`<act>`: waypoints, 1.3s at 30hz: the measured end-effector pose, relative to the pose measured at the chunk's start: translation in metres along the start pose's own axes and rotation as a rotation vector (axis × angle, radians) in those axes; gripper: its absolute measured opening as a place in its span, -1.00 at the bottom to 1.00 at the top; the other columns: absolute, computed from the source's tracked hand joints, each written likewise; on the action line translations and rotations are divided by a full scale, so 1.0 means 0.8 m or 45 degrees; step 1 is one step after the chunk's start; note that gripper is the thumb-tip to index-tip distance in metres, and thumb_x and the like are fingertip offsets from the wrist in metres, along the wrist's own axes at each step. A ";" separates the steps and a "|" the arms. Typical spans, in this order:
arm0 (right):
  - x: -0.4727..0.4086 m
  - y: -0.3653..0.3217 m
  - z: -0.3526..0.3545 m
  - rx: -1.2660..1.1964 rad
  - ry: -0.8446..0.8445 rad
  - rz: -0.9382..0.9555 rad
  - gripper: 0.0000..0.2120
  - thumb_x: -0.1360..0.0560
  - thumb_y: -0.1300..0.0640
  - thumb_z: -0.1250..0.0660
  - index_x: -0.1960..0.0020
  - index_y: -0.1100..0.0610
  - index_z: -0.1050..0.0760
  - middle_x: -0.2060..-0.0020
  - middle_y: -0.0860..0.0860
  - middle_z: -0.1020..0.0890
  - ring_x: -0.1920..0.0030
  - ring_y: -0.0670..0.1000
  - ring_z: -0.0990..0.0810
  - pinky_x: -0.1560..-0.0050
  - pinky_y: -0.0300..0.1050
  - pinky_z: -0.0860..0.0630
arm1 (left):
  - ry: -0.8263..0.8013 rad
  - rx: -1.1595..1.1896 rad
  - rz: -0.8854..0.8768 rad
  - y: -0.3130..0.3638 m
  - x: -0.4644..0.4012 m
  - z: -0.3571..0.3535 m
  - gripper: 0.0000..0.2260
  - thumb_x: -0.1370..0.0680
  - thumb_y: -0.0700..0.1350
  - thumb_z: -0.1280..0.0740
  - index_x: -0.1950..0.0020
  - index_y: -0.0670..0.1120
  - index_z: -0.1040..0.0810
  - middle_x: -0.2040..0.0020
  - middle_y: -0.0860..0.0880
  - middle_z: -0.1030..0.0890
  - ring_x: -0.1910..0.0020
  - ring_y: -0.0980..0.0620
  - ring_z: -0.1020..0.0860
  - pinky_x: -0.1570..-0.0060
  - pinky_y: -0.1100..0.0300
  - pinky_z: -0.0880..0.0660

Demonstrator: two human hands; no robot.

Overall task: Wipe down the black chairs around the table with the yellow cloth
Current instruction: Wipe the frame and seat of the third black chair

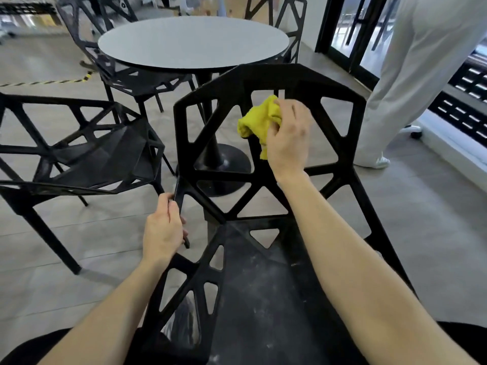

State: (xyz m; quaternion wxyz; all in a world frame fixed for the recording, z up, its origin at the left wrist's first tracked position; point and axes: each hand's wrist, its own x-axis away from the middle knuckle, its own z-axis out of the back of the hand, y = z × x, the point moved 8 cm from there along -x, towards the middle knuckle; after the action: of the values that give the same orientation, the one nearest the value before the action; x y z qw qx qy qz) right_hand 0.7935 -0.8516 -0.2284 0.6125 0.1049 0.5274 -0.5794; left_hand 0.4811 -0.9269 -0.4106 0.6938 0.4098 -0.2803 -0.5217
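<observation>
A black open-lattice chair (268, 77) stands right in front of me, its back toward the round table and its dusty seat below my arms. My right hand (288, 138) grips a bunched yellow cloth (257, 122) and holds it against the inner bars of the chair's back. My left hand (164, 227) grips the chair's left side bar where the back meets the seat. A second black chair (87, 151) stands to the left and a third black chair (87, 43) sits at the table's far left.
The round grey table (193, 40) on a black pedestal base stands just beyond the chair. Another black chair (287, 11) shows behind it. A person in white trousers (411, 75) stands at the right, by a dark door frame and vented wall panel. Yellow-black tape marks the floor at left.
</observation>
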 end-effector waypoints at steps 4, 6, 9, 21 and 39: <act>0.074 0.037 -0.064 0.298 -0.362 0.138 -0.50 -0.61 0.30 -0.31 -0.54 0.21 -0.41 -0.46 0.08 -0.48 -0.36 0.14 -0.39 -0.35 0.03 -0.51 | 0.004 0.027 -0.022 0.004 0.002 0.000 -0.78 -0.72 0.00 -0.05 -0.23 0.13 -0.46 0.28 -0.07 -0.65 0.44 -0.12 -0.65 0.34 -0.21 -0.65; 0.072 0.038 -0.067 0.232 -0.347 0.102 -0.50 -0.63 0.29 -0.34 -0.56 0.19 -0.41 -0.47 0.05 -0.50 -0.33 0.12 -0.40 -0.34 -0.01 -0.52 | 0.012 0.027 -0.015 0.005 0.002 0.002 -0.78 -0.72 0.00 -0.05 -0.22 0.14 -0.47 0.29 -0.08 -0.65 0.44 -0.11 -0.65 0.36 -0.19 -0.66; 0.075 0.039 -0.053 0.128 -0.347 -0.071 -0.55 -0.64 0.25 -0.37 -0.52 0.15 -0.49 -0.44 0.01 -0.55 -0.25 0.11 -0.43 -0.25 -0.11 -0.51 | -0.015 0.010 -0.010 0.005 0.004 -0.001 -0.77 -0.73 0.01 -0.04 -0.23 0.15 -0.47 0.28 -0.09 -0.66 0.44 -0.10 -0.66 0.36 -0.19 -0.67; 0.140 0.013 -0.031 -0.366 -0.353 -0.806 -0.44 -0.55 0.21 -0.40 -0.43 -0.02 -0.20 -0.14 0.04 -0.61 -0.13 0.15 -0.64 0.00 0.03 -0.55 | -0.037 0.053 0.018 0.013 0.008 0.003 -0.74 -0.74 0.00 -0.05 -0.24 0.24 -0.48 0.31 -0.12 -0.65 0.42 -0.15 -0.67 0.42 -0.17 -0.66; 0.144 0.047 -0.055 0.569 -0.922 0.344 -0.20 -0.42 0.36 -0.33 -0.63 0.07 -0.26 -0.45 0.06 -0.42 -0.07 0.19 -0.47 0.05 0.12 -0.57 | -0.045 0.087 0.047 0.013 0.008 0.001 -0.75 -0.75 0.02 -0.06 -0.24 0.25 -0.50 0.29 -0.15 -0.66 0.41 -0.15 -0.67 0.40 -0.21 -0.67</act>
State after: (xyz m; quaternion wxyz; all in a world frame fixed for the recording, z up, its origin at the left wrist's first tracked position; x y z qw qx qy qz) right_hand 0.7751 -0.8765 -0.3532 0.7902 0.0931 0.1221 -0.5932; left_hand 0.4877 -0.9317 -0.4017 0.6838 0.4187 -0.3178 -0.5061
